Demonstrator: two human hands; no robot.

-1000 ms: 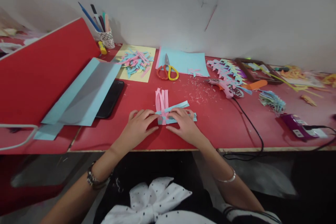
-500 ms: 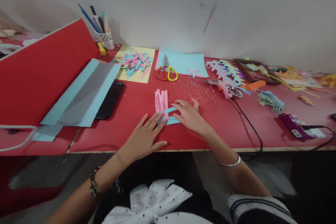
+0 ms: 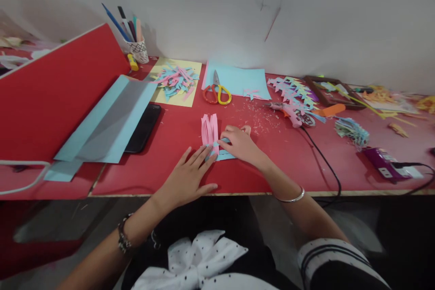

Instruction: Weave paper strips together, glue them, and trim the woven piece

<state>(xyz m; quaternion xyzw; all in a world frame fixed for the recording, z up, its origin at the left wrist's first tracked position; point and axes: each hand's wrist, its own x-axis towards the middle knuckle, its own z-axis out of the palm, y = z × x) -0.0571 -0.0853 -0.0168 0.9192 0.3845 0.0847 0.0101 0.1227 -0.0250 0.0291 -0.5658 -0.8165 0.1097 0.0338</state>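
Pink strips (image 3: pixel 214 129) of paper cross blue strips (image 3: pixel 226 155) on a red worktop (image 3: pixel 244 176), nearer the person than the scissors (image 3: pixel 216 93). The left hand (image 3: pixel 185 176) lies flat, fingertips on the crossing, its grip wide and pinching nothing; the right hand (image 3: pixel 243 144), grip narrow, pinches the upper blue strip (image 3: pixel 225 140). The paper looks light, limp and easily creased, best taken gently by its free ends.

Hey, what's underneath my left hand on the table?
Pink strips and blue strips of paper reach under the left hand, with parts showing around it; whatever it covers can't be seen.
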